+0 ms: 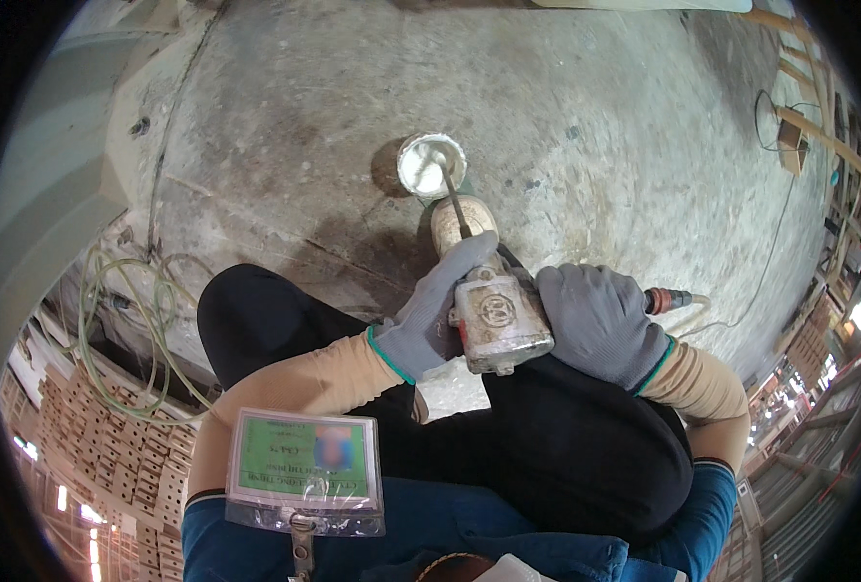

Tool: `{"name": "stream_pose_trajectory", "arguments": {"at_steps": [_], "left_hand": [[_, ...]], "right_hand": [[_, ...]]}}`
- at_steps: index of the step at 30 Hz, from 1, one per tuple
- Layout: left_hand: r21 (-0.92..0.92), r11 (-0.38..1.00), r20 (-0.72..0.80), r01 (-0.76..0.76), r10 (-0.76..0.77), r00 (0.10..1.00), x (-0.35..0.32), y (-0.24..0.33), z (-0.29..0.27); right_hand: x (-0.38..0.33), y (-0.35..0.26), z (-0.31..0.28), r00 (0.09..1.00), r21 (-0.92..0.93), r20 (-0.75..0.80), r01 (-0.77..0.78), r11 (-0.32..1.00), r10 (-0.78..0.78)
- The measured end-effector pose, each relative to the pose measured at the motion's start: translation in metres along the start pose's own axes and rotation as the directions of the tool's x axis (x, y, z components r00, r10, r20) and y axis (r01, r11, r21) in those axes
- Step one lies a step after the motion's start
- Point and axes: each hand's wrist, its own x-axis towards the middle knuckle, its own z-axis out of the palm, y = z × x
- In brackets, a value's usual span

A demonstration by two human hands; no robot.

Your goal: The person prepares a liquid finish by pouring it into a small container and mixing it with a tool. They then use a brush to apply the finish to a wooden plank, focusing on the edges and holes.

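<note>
Between my knees I hold a worn, whitish air-powered nail gun (498, 315), its capped end toward me. My left hand (440, 315), in a grey glove, is closed around its left side, thumb stretched along the top. My right hand (595, 315), gloved alike, wraps the handle on the right, with a reddish hose coupling (665, 300) sticking out beyond it. Past my left thumb, a thin dark rod (456, 207) reaches over the tool's rounded cream front into a small tub (406, 160) of white paste. Whether the rod is part of the tool I cannot tell.
The tub stands on stained concrete floor (304, 126). A pale hose (91, 335) lies coiled at the left, near a grey-green metal structure (71, 145). Wooden pieces (823, 136) and a thin cable lie at the right. An ID badge (304, 470) hangs before my chest.
</note>
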Motion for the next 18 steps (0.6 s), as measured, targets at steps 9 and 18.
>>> {"name": "stream_pose_trajectory", "arguments": {"at_steps": [9,18], "left_hand": [[0.031,0.999,-0.020,-0.011,0.012,1.000,0.003,-0.006,-0.004],[0.078,0.992,0.163,-0.103,0.090,0.983,-0.004,-0.011,-0.021]], "right_hand": [[-0.007,0.002,-0.006,0.998,0.124,0.068,0.006,0.992,-0.014],[-0.008,0.004,-0.008,0.994,0.191,0.103,0.002,0.982,-0.022]]}}
